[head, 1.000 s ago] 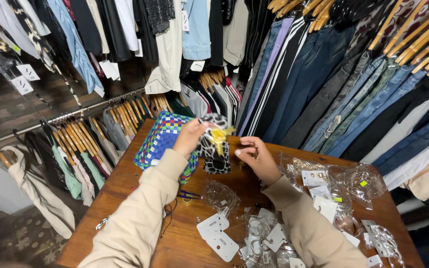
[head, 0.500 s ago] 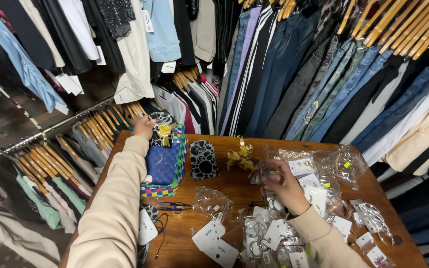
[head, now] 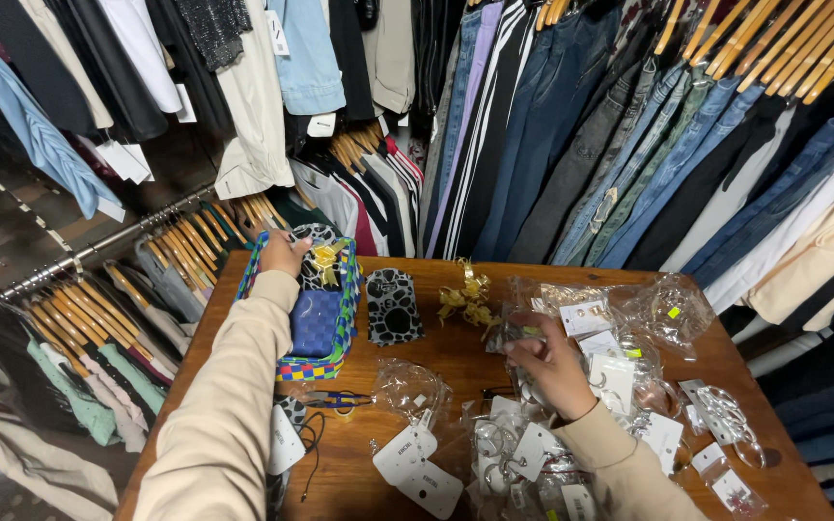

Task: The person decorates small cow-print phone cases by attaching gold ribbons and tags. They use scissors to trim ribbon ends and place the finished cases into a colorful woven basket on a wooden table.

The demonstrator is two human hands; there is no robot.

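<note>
The left hand (head: 285,255) has its fingers curled over a small patterned pouch with a yellow bow (head: 321,260), holding it inside the far end of the blue-and-green checked basket (head: 344,323); the fingertips themselves are hidden behind the pouch. Just below them in the basket lies a blue quilted purse (head: 314,324). The right hand (head: 552,362) pinches a clear plastic packet (head: 514,333) between thumb and fingers, its contents too blurred to make out. Beside those fingers, toward the left hand, a gold ribbon bow (head: 466,295) lies on the wooden table (head: 456,367), with a black-and-white spotted pouch (head: 394,307) standing between bow and basket. Tagged packets (head: 620,376) crowd around the wrist; the nearest ones are cut off at the frame's bottom edge.

Against 0.5 s ago, the left hand stays at the basket, and the right has lifted the packet slightly.
</note>
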